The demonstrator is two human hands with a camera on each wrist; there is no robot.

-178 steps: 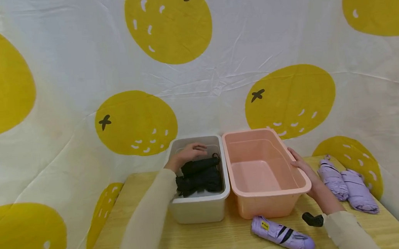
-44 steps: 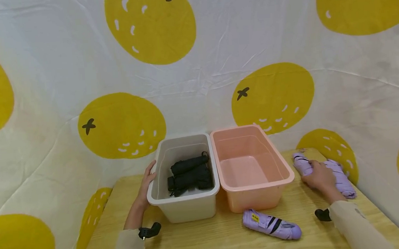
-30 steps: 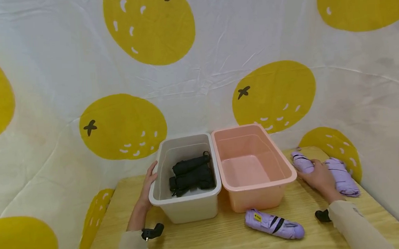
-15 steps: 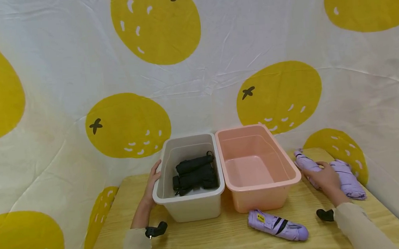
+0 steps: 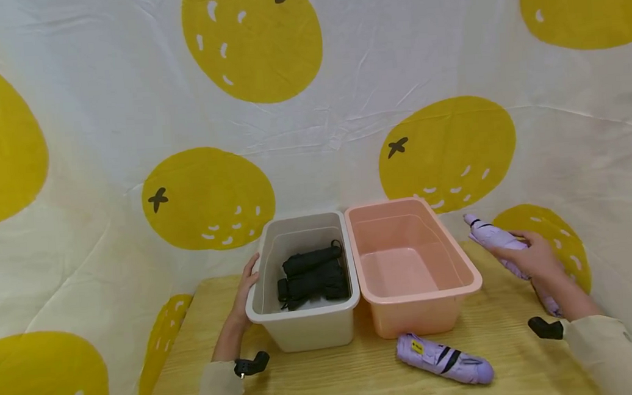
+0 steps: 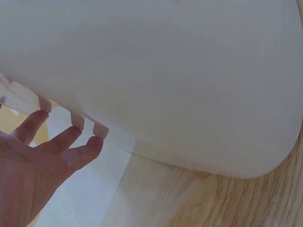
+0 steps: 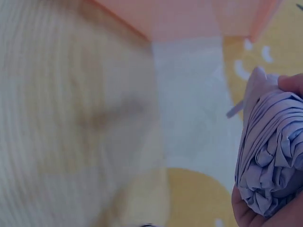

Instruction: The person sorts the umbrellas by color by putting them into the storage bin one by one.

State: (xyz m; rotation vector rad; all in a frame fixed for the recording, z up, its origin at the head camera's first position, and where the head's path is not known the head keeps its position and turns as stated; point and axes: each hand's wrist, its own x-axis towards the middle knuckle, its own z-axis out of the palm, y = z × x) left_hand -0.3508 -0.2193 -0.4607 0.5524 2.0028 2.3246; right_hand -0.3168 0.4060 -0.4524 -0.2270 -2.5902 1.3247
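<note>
My right hand (image 5: 540, 256) grips a folded lilac umbrella (image 5: 492, 238), held up off the table to the right of a pink bin (image 5: 418, 320). Its gathered cloth (image 7: 270, 151) fills the right side of the right wrist view, with fingers around it. My left hand (image 5: 242, 293) rests at the outer left side of a beige bin (image 5: 314, 333); in the left wrist view its spread fingertips touch the bin's wall (image 6: 165, 90). Two black folded umbrellas (image 5: 313, 283) lie inside the beige bin. Another lilac umbrella (image 5: 548, 302) is mostly hidden behind my right forearm.
The two bins stand side by side against a backdrop cloth (image 5: 336, 86) printed with yellow fruit. A third lilac umbrella (image 5: 443, 360) lies on the wooden table (image 5: 329, 386) before the pink bin. The pink bin's visible floor is bare.
My right hand has lifted the lilac umbrella from the table's right side. Earlier, my left hand left the beige bin's inside for its outer wall, and my right hand left the pink bin's rim.
</note>
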